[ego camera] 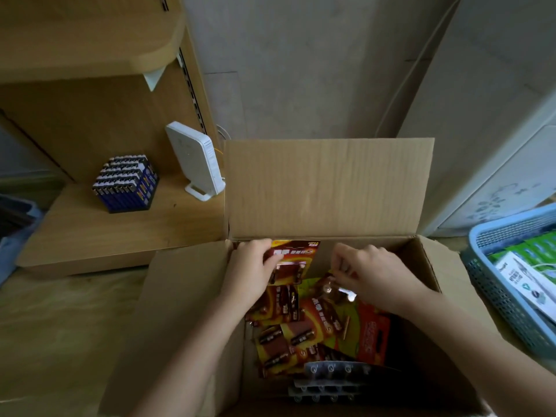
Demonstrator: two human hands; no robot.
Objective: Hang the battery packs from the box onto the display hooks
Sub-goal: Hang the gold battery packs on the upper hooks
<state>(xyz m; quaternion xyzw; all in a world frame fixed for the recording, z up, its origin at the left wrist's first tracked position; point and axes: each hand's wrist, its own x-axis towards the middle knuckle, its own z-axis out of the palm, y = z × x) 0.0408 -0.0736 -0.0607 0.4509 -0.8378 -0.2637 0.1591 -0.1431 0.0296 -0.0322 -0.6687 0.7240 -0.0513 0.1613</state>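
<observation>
**Picking packs out of the box, nothing hung yet**

Both hands are down inside the open brown cardboard box (328, 188), which sits on the floor beside a low wooden shelf unit (99, 233). The left hand (251, 267) has its fingers (272, 260) closed on a red-and-gold carded battery pack (296, 255), held upright against the box's far wall. The right hand (368, 270) pinches its fingers (340, 267) on the top of a second, clear-blistered battery pack (331, 288) that lies tilted on the heap; whether it is already lifted free I cannot tell. The rest of the loose red and orange battery packs (304, 329) lie jumbled across the box floor, with grey blister trays (331, 380) at the near end.

This reads as the gathering step, early in the task: the stock is all in the box. No display hooks are in view, so the next move calls for raising both packs clear of the flaps, finding the hooks, and turning each card so its hanging hole faces the prong. A blue plastic basket (493, 284) stands to the right.
</observation>
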